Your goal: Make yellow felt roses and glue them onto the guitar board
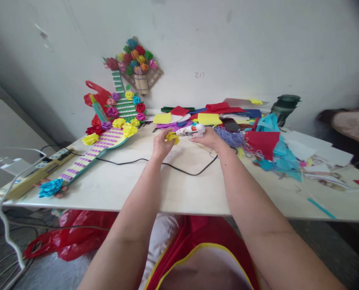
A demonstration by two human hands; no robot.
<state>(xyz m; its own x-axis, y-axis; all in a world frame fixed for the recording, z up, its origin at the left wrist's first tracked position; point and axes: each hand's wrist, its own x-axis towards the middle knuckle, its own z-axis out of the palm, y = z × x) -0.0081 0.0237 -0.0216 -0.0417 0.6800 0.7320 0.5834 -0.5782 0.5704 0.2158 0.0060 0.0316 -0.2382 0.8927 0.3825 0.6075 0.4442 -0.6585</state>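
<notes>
My left hand (162,143) is closed around a yellow crepe paper flower (172,137), just above the middle of the table. My right hand (208,139) grips a white hot glue gun (191,129), whose nozzle end points left at the flower. A black cord (179,170) runs across the table below my hands. On the left lies a guitar-shaped craft piece (99,151), striped purple and yellow, with yellow paper flowers around its wide end and a blue one at its narrow end. My fingertips are partly hidden by the things they hold.
Colored paper sheets (209,119) and a phone (230,125) lie behind my hands. Purple shredded paper (232,137), blue crepe paper (288,161) and a dark bottle (284,108) are at right. Finished flower crafts (125,102) lean on the wall. A power strip (40,171) sits left.
</notes>
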